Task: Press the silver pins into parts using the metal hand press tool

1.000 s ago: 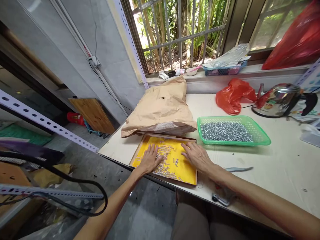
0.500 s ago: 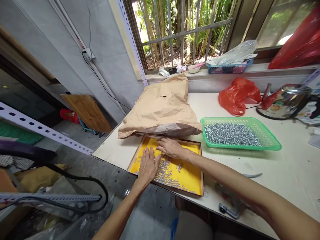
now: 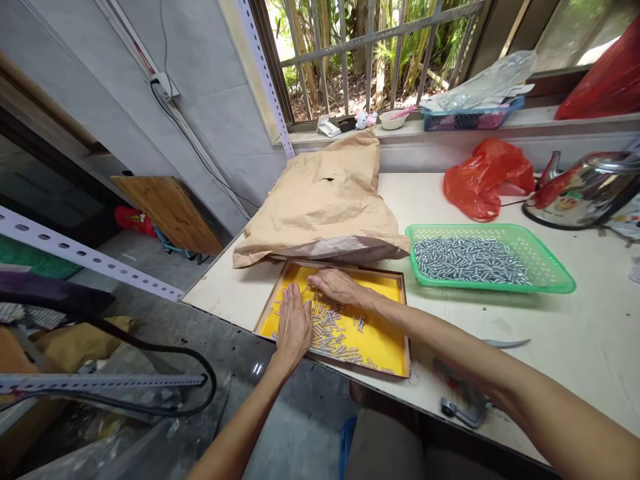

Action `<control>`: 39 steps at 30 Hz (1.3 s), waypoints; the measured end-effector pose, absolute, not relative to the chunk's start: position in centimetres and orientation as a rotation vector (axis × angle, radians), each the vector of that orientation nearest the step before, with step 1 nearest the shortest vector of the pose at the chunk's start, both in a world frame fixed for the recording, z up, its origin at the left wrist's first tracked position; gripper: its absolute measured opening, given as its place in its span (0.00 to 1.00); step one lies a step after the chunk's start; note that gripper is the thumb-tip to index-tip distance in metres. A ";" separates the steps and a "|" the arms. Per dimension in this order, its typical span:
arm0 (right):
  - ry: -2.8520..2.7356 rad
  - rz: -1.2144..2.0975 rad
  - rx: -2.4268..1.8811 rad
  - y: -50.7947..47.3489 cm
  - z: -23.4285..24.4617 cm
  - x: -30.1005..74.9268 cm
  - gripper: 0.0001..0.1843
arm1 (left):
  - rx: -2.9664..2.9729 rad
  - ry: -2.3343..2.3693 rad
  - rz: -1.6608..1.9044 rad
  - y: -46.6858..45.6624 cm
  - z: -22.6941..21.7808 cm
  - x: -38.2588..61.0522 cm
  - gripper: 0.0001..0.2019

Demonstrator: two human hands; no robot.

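A shallow tray [image 3: 383, 347] with a yellow bottom sits at the table's front edge. Small ribbed metal pieces [image 3: 330, 337], perhaps springs or screws, lie loose on its bottom, mostly toward the near side. My left hand [image 3: 294, 323] rests in the left part of the tray, open, its fingers straight and side by side, with pieces against its thumb side. Farther back in the tray is my right hand [image 3: 337, 287], fingers bent down and together beside a few pieces; what is under its fingertips is hidden.
Behind the tray lies a large brown paper bag [image 3: 330, 207]. To the right stands a green plastic basket [image 3: 550, 267] holding many metal pieces [image 3: 473, 260]. A red plastic bag [image 3: 487, 180], a kettle [image 3: 575, 193], a curved blade [image 3: 507, 344] and a metal clamp [image 3: 465, 413] are also on the table.
My right hand's fingers have gone from stretched out to bent down. My left hand's fingers have drawn together. The camera view has shifted slightly; the tray stays in place.
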State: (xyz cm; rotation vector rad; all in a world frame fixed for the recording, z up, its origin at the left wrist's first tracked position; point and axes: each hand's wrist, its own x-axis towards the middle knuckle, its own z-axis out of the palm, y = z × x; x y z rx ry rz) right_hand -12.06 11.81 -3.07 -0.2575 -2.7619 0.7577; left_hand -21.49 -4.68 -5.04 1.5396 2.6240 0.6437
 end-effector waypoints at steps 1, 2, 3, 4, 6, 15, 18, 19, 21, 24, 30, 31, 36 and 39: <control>-2.749 0.776 -0.250 11.7 -3.1 -11.9 0.32 | 1.541 2.623 0.646 -4.7 -5.0 -21.5 0.30; -2.746 0.766 -0.254 11.5 -3.3 -11.7 0.32 | 1.542 2.623 0.658 -4.6 -5.0 -21.4 0.30; -2.759 0.729 -0.267 11.2 -3.4 -11.5 0.32 | 1.541 2.627 0.679 -4.6 -4.9 -21.4 0.30; -2.787 0.677 -0.280 10.8 -3.6 -11.3 0.32 | 1.542 2.634 0.709 -4.7 -4.9 -21.4 0.29; -2.854 0.587 -0.297 9.5 -4.1 -10.9 0.35 | 1.558 2.644 0.771 -4.8 -4.8 -21.4 0.28; -2.925 0.549 -0.108 7.1 -5.2 -6.6 0.37 | 1.556 2.639 0.542 -4.9 -5.5 -21.5 0.27; -2.924 0.720 -0.223 8.7 -4.7 -7.2 0.38 | 1.601 2.624 0.462 -4.6 -5.7 -21.5 0.26; -2.914 0.824 -0.257 9.4 -4.4 -7.5 0.38 | 1.611 2.624 0.438 -4.5 -5.7 -21.5 0.26; -2.847 1.026 -0.290 10.8 -3.7 -7.5 0.39 | 1.618 2.629 0.398 -4.3 -5.8 -21.5 0.26; -2.708 1.071 -0.293 12.5 -2.8 -5.9 0.37 | 1.614 2.636 0.369 -4.2 -5.8 -21.5 0.26; -2.840 0.801 -0.241 12.9 -3.0 0.0 0.22 | 1.575 2.647 0.379 -4.0 -5.8 -21.6 0.26; -2.881 0.743 -0.232 12.7 -3.1 0.8 0.20 | 1.573 2.646 0.375 -4.0 -5.8 -21.5 0.26; -3.007 0.389 -0.168 11.0 -2.4 2.1 0.16 | 1.562 2.655 0.353 -3.8 -5.5 -21.3 0.26; -3.055 0.268 -0.028 10.1 -1.5 1.4 0.14 | 1.547 2.659 0.340 -3.8 -5.3 -21.3 0.26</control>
